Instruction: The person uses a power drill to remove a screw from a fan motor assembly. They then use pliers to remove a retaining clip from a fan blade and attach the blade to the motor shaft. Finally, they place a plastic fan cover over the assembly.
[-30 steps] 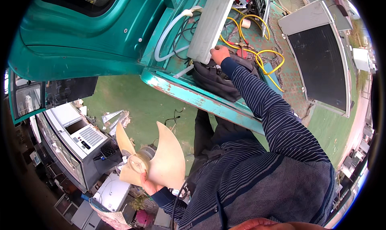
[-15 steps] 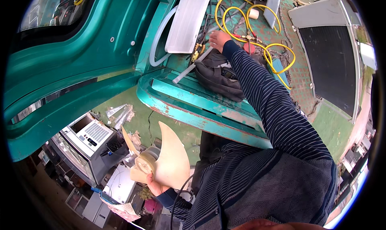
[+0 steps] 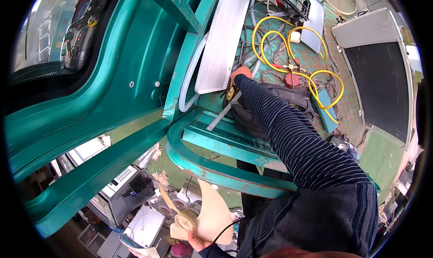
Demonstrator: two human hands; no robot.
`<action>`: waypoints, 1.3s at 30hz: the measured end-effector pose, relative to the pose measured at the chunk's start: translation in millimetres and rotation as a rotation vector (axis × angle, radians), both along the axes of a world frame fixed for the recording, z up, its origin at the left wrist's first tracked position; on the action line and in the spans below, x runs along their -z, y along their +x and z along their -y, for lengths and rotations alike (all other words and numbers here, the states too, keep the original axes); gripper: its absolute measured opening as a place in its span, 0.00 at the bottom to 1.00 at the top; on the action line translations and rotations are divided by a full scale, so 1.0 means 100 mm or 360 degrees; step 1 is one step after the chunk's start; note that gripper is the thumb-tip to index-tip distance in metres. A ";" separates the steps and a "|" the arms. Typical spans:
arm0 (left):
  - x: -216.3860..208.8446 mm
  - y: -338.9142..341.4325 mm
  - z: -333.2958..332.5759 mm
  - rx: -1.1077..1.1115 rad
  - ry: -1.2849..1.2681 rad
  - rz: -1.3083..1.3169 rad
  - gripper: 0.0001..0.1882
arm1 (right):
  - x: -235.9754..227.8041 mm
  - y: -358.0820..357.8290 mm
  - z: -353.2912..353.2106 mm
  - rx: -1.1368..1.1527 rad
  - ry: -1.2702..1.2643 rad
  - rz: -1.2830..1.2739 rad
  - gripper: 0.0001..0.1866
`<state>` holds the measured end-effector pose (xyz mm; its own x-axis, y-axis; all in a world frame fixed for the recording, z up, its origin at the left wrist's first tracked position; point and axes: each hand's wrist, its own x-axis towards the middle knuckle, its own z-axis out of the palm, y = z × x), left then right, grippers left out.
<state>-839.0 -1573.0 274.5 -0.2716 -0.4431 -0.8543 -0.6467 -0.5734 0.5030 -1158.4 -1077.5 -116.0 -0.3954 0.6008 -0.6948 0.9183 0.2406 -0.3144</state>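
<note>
Low in front, my left hand (image 3: 197, 241) is closed on the edge of a cream plastic fan blade (image 3: 212, 215), near its round hub. The blade hangs over the ground beside the green truck bed. My right hand (image 3: 241, 73) reaches into the truck bed, between the white panel (image 3: 221, 46) and a black bag (image 3: 275, 100). Its fingers point down and are mostly hidden, so their grip does not show. Beneath it lie a pale plastic tube (image 3: 218, 117) and a yellow-handled tool (image 3: 230, 94).
A yellow hose (image 3: 266, 35) with red-ended fittings coils across the bed, near a teal flat piece (image 3: 325, 109). A dark-fronted panel unit (image 3: 379, 77) stands at the right. The green bed rail (image 3: 225, 170) runs between my arms. Appliances and scrap lie on the ground at lower left.
My right hand has moved from above the tube's upper end down toward the white panel's lower edge and the yellow-handled tool. The fan blade stays in my left hand. The whole view has shifted.
</note>
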 end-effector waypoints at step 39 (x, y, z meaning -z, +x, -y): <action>0.12 -0.66 0.32 0.0879 0.0590 -0.0490 0.28 | -3.80 1.79 0.21 -0.0162 -0.1084 -0.0288 0.46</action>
<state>-904.6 -1605.0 262.6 -0.6235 0.1313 -0.7707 -0.7515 -0.3726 0.5445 -979.4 -1098.7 264.1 -0.5709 0.0103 -0.8209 0.8210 0.0181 -0.5707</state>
